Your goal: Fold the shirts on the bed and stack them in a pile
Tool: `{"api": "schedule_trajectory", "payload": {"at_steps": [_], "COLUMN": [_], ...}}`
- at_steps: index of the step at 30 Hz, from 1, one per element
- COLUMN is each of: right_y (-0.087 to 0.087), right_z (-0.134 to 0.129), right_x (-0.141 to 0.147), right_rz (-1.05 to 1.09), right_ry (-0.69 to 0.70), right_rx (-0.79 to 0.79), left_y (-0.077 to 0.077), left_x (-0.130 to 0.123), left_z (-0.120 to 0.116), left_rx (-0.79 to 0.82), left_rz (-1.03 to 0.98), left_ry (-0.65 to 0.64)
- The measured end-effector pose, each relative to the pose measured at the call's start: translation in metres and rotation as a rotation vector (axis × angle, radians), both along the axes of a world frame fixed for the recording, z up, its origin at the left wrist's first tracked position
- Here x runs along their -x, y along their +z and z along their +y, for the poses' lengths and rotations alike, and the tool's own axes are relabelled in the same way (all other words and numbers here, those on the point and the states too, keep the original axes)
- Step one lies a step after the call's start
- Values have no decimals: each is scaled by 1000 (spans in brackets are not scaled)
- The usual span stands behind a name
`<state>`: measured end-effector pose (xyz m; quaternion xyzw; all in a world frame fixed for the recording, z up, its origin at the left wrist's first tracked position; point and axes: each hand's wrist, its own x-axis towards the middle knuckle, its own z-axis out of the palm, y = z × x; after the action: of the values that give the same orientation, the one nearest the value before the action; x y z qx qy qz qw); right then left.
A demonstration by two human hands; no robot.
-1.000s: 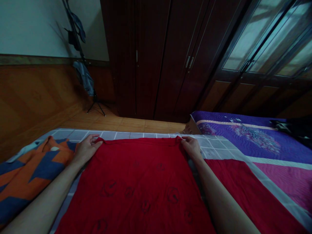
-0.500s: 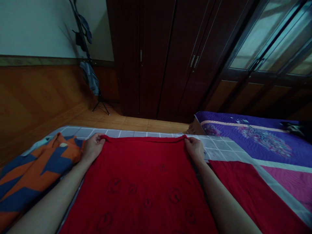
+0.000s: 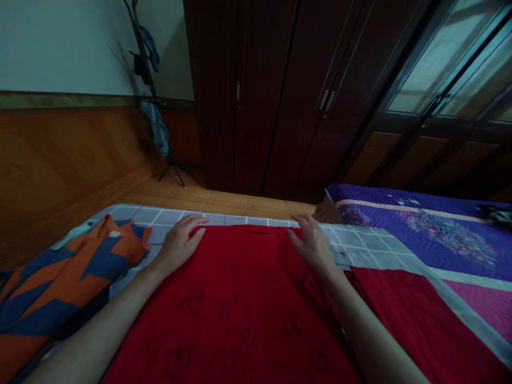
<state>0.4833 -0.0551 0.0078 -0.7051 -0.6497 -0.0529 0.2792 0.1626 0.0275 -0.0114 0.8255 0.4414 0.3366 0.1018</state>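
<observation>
Cloth point(image 3: 248, 288), red, lies spread btwn & below both hands, its far edge running from L hand point(image 3: 180, 242) to R hand point(image 3: 316, 248), near side cut off at bottom of view. Both hands open, fingers apart, thumbs pointing in; neither grips it. Can't tell if fingertips touch the edge.

Wardrobe point(image 3: 256, 133) stands well beyond the hands, doors shut, contents hidden. Rack point(image 3: 154, 88), beyond & left of L hand, carries a blue garment point(image 3: 156, 128) low down, w/ a dark cap point(image 3: 141, 66) higher up.

Dark round prints point(image 3: 293, 322) dot the cloth nearer than both hands; too dim to read for any lettering.

Vs 0.5 s ago: both hands then pinched the far corners; now they've let go, fingers spread, & sit closer tog. along that edge. Creases now show by R wrist.

Just left of L hand: shirt point(image 3: 96, 261), orange/blue, w/ a small pale spot near its collar. Right of R forearm: 2nd red piece point(image 3: 416, 304), lying flat. Checked sheet point(image 3: 356, 242), gray w/ white lines, under it all. Purple bedding point(image 3: 400, 213) farther off, beyond & right of R hand.
</observation>
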Motion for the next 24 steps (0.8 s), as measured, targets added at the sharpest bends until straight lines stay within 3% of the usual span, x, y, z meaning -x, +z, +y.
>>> {"api": "schedule_trajectory", "payload": {"at_steps": [2, 4, 7, 9, 11, 13, 17, 19, 22, 24], "right_y": [-5, -17, -32, -34, -30, -25, -24, -26, -26, -25], "right_z": [-4, -5, -3, -1, -2, -6, -10, -10, -13, -17], "right_x": [23, 32, 15, 0, -5, 5, 36, 41, 43, 48], "right_rz": [-32, -112, -223, -250, -258, -246, -205, -193, -172, -155], "right_ry": [260, 382, 228, 34, -73, -5, 394, 414, 336, 416], "right_rx": [132, 266, 351, 350, 333, 316, 330, 351, 356, 339], "left_y": [-5, -16, -31, -37, -39, -39, -40, -41, -41, -41], "left_x": [-15, -18, 0, 16, 23, 19, -2, -8, -13, -19], "left_z": [-14, -18, -5, 6, 12, 9, -5, -8, -15, -22], "left_rx": [73, 123, 163, 174, 146, 108, 111, 113, 55, -1], "left_rz": [155, 328, 454, 464, 459, 455, 484, 510, 534, 549], "left_ry": [-254, -379, -247, -71, 12, -60, -286, -273, -272, -348]}}
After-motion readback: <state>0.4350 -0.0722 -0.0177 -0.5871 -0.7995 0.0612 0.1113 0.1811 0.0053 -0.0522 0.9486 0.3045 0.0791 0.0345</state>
